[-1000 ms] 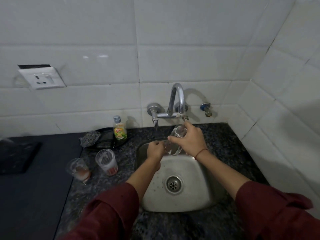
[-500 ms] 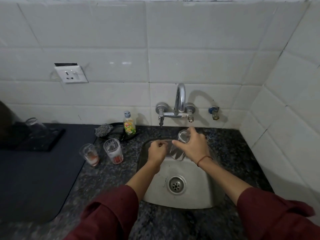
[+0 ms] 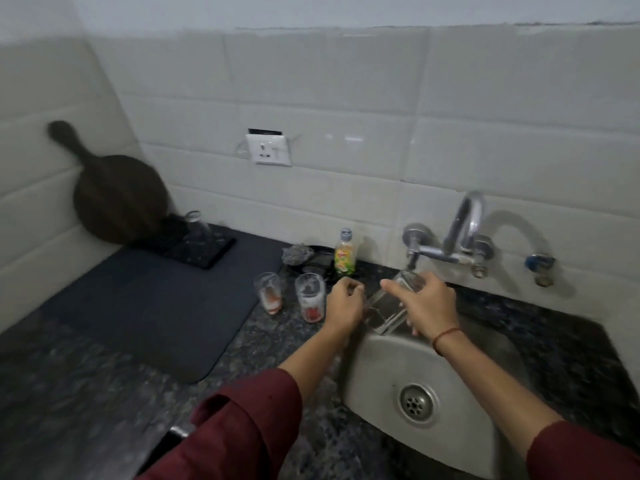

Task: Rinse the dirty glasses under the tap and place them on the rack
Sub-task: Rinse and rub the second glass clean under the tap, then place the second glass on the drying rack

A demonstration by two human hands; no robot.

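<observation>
My right hand (image 3: pixel 427 308) grips a clear glass (image 3: pixel 388 310), tilted over the left side of the steel sink (image 3: pixel 460 427) with its mouth up near the tap spout (image 3: pixel 412 259). My left hand (image 3: pixel 343 304) is curled at the glass's lower end; whether it holds the glass I cannot tell. Two dirty glasses with red dregs (image 3: pixel 270 294) (image 3: pixel 310 301) stand on the counter left of the sink. A black rack (image 3: pixel 197 245) at the back left carries one upturned glass (image 3: pixel 197 226).
A dark mat (image 3: pixel 149 306) covers the counter left of the dirty glasses. A dish-soap bottle (image 3: pixel 344 256) and a steel scrubber (image 3: pixel 296 254) sit by the wall. A dark round board (image 3: pixel 117 199) leans in the left corner. A second valve (image 3: pixel 538 266) juts out right of the tap.
The view has swung left, bringing the rack, mat and round board into sight. Both hands stay at the glass over the sink, which has tilted only slightly.
</observation>
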